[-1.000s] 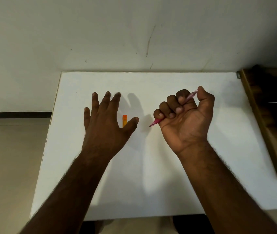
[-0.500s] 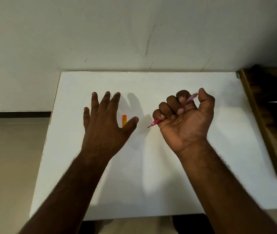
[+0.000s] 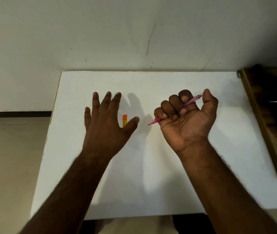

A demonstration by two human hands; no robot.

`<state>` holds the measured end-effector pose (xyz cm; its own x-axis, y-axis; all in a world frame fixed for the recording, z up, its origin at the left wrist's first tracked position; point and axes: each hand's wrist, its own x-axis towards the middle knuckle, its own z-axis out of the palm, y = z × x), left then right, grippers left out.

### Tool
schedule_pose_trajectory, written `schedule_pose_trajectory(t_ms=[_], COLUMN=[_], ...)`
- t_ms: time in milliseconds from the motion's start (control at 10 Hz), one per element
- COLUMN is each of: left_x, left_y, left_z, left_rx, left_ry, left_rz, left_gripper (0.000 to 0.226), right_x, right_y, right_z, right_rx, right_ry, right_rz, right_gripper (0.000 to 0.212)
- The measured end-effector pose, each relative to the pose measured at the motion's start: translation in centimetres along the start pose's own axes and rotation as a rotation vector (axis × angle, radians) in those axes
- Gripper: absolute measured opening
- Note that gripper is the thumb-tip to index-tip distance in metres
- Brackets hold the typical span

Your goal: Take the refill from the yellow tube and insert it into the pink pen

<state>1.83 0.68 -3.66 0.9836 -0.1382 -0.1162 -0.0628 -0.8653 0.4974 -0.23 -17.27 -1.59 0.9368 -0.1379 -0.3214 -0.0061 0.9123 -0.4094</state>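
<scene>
The pink pen lies slanted in my right hand, whose fingers are curled around it; its tip points down-left and its back end sticks out by the thumb. A small yellow-orange tube lies on the white table, in the gap between the index finger and thumb of my left hand. That hand hovers palm down with fingers spread and holds nothing. The lower end of the tube is hidden by the thumb. No loose refill is visible.
A dark wooden piece of furniture stands against the table's right edge. The wall rises directly behind the table. Beige floor lies to the left.
My right hand has drifted slightly left and down with the pen. The left hand and the tube have stayed where they were.
</scene>
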Motion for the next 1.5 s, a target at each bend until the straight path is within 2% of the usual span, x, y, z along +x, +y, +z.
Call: schedule_pose_trajectory(t_ms=[1500], left_x=[0.2], left_y=[-0.14], left_z=[0.06], left_rx=[0.016], left_ry=[-0.002], left_rz=[-0.001], left_gripper=[0.086], right_x=[0.19], right_y=[-0.02], right_z=[-0.04], right_rx=[0.02], right_ry=[0.011], right_rz=[-0.001], right_gripper=[0.044])
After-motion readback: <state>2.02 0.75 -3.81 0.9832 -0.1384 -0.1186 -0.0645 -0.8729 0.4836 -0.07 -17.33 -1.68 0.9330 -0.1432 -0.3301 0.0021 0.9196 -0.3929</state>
